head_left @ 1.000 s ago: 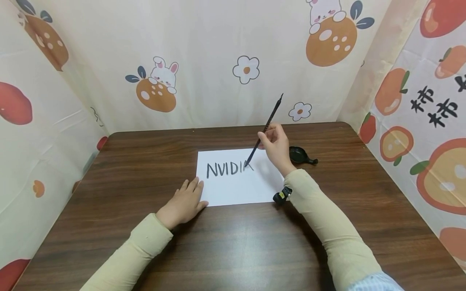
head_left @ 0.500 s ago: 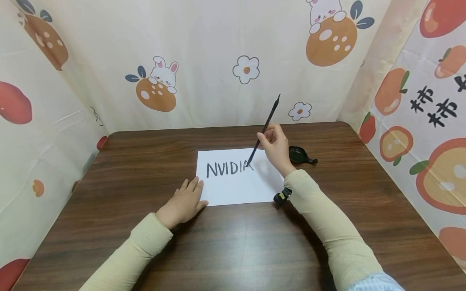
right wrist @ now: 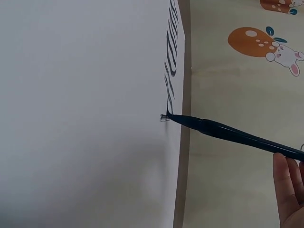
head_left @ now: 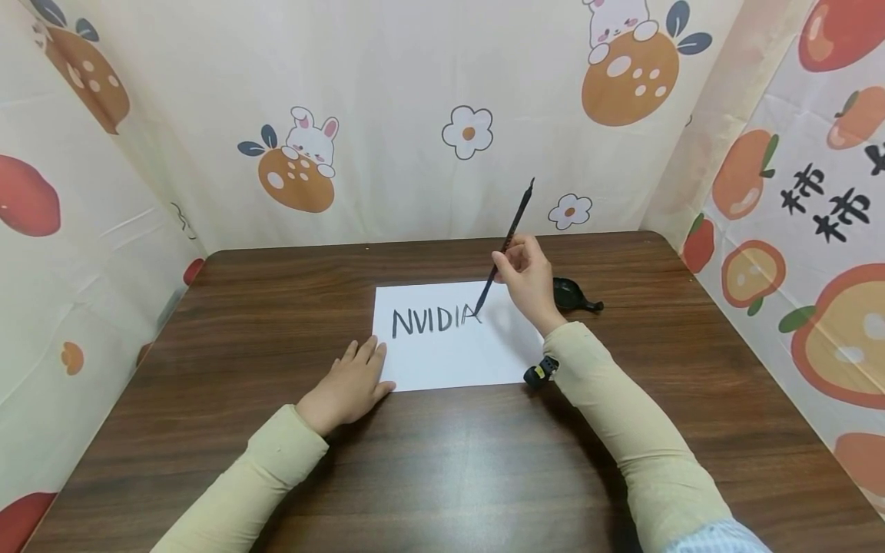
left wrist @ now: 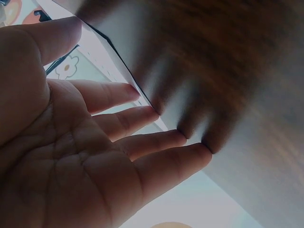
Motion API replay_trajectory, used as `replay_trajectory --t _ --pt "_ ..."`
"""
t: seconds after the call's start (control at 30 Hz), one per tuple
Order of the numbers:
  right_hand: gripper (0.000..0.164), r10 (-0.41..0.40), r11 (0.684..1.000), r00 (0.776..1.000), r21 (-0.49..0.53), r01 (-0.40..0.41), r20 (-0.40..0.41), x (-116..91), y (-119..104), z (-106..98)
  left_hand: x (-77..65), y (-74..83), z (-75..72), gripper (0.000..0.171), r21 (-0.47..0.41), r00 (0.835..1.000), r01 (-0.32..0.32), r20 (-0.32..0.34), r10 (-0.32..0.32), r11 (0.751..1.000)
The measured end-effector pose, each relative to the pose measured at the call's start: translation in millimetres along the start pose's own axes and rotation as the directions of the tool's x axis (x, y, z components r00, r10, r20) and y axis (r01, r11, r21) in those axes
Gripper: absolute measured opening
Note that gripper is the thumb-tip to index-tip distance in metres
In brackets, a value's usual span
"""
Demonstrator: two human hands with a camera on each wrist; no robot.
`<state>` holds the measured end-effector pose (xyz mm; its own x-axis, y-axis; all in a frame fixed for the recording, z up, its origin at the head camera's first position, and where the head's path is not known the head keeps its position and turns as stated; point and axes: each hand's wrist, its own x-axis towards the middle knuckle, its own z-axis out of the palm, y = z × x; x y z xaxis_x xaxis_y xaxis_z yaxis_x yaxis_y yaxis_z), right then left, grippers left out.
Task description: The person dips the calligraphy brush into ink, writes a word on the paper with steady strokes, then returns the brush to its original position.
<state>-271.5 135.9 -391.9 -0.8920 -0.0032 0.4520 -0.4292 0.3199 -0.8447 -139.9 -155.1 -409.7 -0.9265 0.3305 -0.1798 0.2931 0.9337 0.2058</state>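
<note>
A white sheet of paper (head_left: 449, 365) lies on the brown table, with "NVIDIA" in dark letters across its upper half. My right hand (head_left: 531, 284) pinches a black writing brush (head_left: 518, 215) partway along its handle. The brush leans, its tip touching the last letter A; in the right wrist view the brush (right wrist: 232, 134) meets the paper at a short dark stroke. My left hand (head_left: 348, 386) rests with spread fingers on the paper's left edge. In the left wrist view that hand (left wrist: 90, 152) shows its palm, fingers extended, fingertips down on the paper's edge and table.
Right of the paper, partly behind my right hand, sits a small black dish (head_left: 571, 295) with a spout-like handle. A black device (head_left: 541, 372) is strapped at my right wrist. Printed curtains (head_left: 394, 177) stand along the table's back and sides.
The brush tip has moved a little to the right across the last A, and my right hand has shifted slightly right with it. My left hand and the paper stay in place.
</note>
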Motion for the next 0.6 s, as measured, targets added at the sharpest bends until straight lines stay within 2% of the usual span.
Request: replay_trajectory --t 0.6 --pt "0.025 -0.005 1.000 1.000 0.030 0.006 -0.022 1.9 -6.3 -7.6 -1.0 0.3 -1.6 0.066 0.000 1.000 -0.004 0.006 0.004 1.000"
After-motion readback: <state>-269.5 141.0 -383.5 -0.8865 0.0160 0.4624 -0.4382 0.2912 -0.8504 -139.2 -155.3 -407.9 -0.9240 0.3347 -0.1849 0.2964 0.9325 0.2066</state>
